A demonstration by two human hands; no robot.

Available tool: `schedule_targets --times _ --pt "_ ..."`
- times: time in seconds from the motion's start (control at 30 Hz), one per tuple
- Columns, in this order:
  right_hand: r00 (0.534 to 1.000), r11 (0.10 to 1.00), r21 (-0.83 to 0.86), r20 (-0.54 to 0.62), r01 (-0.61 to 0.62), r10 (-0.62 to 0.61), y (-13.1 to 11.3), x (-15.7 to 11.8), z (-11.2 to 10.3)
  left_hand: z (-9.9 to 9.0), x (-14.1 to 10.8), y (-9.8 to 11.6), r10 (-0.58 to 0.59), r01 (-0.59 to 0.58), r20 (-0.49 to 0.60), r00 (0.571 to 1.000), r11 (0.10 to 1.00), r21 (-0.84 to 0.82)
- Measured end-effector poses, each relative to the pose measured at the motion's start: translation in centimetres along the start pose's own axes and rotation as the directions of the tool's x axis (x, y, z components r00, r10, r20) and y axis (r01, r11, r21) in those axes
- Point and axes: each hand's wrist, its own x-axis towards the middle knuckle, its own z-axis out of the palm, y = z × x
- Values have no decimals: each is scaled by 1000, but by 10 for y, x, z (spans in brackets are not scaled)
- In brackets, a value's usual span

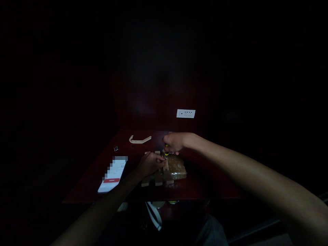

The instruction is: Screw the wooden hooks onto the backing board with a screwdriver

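My right hand point(175, 142) is closed round the yellow-and-dark handle of what looks like a screwdriver point(166, 154), which points down at a wooden strip. Beside the tool's tip, my left hand point(151, 164) has its fingers pinched together; whatever is between them is too small to make out. Under both hands lies a piece made of pale wooden slats point(158, 179), partly covered by my left hand. Its right side adjoins a brown block in clear, shiny wrapping point(177, 166).
A curved pale wooden hook-shaped piece point(139, 141) lies at the back of the dark red table point(84, 182). Several small screws point(116, 148) and a lit phone point(111, 177) are on the left. A white socket plate point(186, 113) is on the wall. Below the edge hangs a pale strap point(154, 216).
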Motion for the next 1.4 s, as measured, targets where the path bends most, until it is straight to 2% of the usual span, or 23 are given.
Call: schedule_targets --times 0.13,0.3,0.37,0.53,0.73,0.87,1.0,1.13,1.23,1.4 --pt "1000 996 84 11 28 -29 3 2 2 -1 0 1 -2 3 10 1000 1000 -16" --pt "999 995 102 34 -23 19 2 2 2 -1 -1 2 1 -1 -14 1000 1000 -7" --pt "1000 999 38 6 -11 11 1 -1 1 -1 -1 2 -3 3 -22 1000 1000 2" --pt "979 981 -184 -183 55 -89 -3 -9 0 0 0 1 -29 29 -18 999 1000 9" --pt "997 996 -91 -78 9 -16 0 -8 4 0 1 0 -32 32 4 999 1000 -2" --pt "998 1000 18 -55 3 -2 4 -6 8 1 2 -1 -31 31 -8 999 1000 -3" --pt "998 999 47 -64 0 3 5 -5 9 0 1 0 -25 25 -11 1000 1000 8" --pt "999 1000 -8 -33 -7 7 1 -10 4 -2 1 1 -27 27 -15 1000 1000 3" --pt "993 993 -111 -113 25 -37 -1 -13 1 0 1 -1 -47 47 -17 999 999 -15" --pt "995 996 -57 -78 64 -68 3 -11 2 1 1 -3 -29 28 -20 999 999 -29"
